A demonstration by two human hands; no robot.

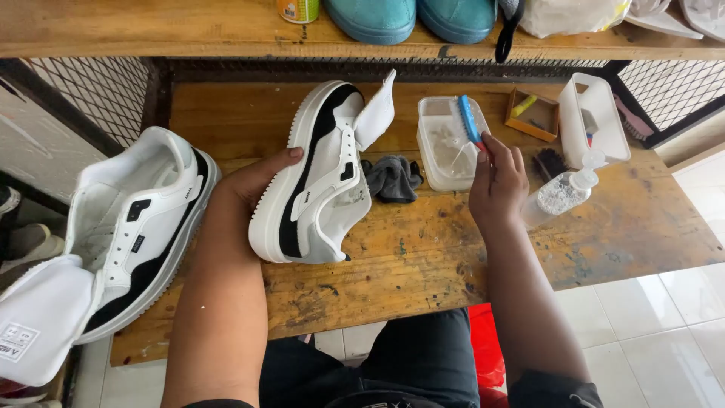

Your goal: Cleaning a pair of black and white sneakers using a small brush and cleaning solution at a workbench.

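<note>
White-and-black sneaker stands tipped on its side on the wooden tabletop, left hand gripping its sole to steady it, while right hand pinches a blue brush, bristles dipped in the clear water tub.

White and black sneaker plus a blue brush.
I've got the unlaced sneaker tipped on its side mid-bench, tongue flipped up toward the far edge, sole facing left. To its right, the brush pokes up over a clear tub of water.
</note>
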